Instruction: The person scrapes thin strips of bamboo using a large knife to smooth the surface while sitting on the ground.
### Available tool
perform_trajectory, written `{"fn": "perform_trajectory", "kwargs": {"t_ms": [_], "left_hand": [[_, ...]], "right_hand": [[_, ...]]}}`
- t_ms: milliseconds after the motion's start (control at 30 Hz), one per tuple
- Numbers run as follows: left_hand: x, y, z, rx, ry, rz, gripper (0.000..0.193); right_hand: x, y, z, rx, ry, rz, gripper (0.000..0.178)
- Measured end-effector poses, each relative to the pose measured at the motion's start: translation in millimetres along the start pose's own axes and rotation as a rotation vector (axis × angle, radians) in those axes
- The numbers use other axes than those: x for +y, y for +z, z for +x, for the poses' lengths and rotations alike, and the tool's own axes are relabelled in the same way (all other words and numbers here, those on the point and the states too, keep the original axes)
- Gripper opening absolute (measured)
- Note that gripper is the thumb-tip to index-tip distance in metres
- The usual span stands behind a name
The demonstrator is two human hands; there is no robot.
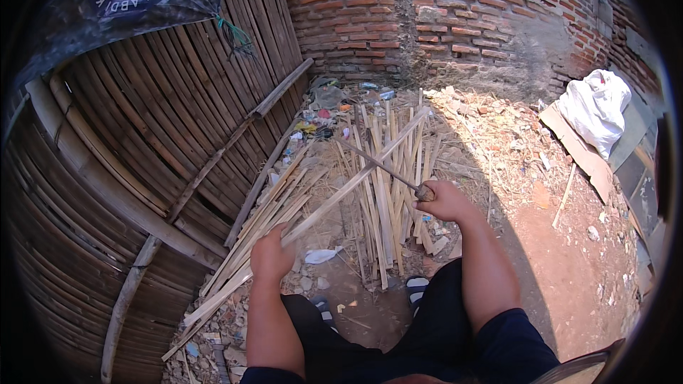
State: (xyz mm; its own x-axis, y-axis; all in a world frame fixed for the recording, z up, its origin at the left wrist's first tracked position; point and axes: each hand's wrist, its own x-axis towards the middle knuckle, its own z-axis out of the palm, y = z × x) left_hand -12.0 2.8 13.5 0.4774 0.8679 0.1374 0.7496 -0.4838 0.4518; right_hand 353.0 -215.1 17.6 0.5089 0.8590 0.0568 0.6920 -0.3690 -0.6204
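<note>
My left hand (272,256) is closed around a long pale bamboo strip (341,195), which slants from the lower left up to the far middle. My right hand (447,203) grips the rounded handle of a long, thin, dark-bladed knife (384,165). Its blade points up and left and crosses the strip ahead of my left hand; whether they touch I cannot tell. Under the strip's far half lies a loose pile of bamboo strips (384,220) on the ground. More strips (274,203) lie slanted beside my left hand.
A bamboo-slat wall (178,99) rises on the left, with a dark printed banner (135,7) above. A brick wall (348,21) closes the far side. Litter and rubble cover the ground around the piles. On the right a white sack (594,110) rests on boards.
</note>
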Motion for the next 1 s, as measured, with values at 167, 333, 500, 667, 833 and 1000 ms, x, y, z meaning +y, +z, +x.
{"fn": "perform_trajectory", "kwargs": {"t_ms": [167,333,500,667,833,1000], "left_hand": [[6.2,10.5,-1.8,-0.003,0.047,-0.037,0.052],[1.9,-6.6,-6.6,-0.025,-0.002,0.039,0.053],[-6.3,-5.1,1.2,-0.009,-0.012,0.031,0.053],[-2.5,6.8,1.7,0.015,0.047,-0.009,0.054],[-0.5,7.8,-1.3,0.001,0.073,-0.009,0.055],[-4.4,-3.1,-0.2,0.021,-0.005,0.017,0.055]], "right_hand": [[-52.3,25.1,-11.0,-0.278,-0.209,-0.245,0.047],[-27.9,10.5,0.8,-0.198,-0.067,-0.034,0.045],[23.4,-6.5,11.0,0.144,0.133,0.151,0.038],[-19.8,8.9,-2.3,-0.155,-0.084,-0.112,0.049],[-59.5,25.4,-7.6,-0.319,-0.192,-0.199,0.047],[-9.1,-2.4,3.6,-0.079,0.061,0.044,0.05]]}}
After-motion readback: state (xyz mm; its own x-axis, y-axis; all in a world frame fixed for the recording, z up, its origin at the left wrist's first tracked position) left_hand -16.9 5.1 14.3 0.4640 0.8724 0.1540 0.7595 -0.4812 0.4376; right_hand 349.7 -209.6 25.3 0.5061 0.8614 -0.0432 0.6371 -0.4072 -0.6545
